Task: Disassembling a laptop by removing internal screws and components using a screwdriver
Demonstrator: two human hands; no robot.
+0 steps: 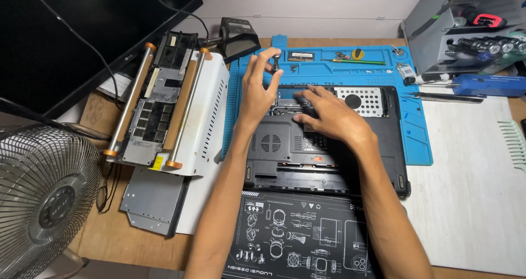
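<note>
Resting palm-down with fingers spread, the right hand [329,117] presses on the upturned black plastic laptop base [323,158], fingertips at its open memory bay. Just left of it, the left hand [257,90] pinches a small dark screwdriver handle [276,60] between thumb and forefinger, held upright above the laptop's far edge. Beyond both hands lies the blue silicone repair mat [416,131], with a green memory module [301,55] past the left fingertips.

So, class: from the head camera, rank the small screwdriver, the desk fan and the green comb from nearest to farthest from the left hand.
1. Small screwdriver: held in the left hand's fingers.
2. Desk fan: lower left corner.
3. Green comb: far right edge.
</note>
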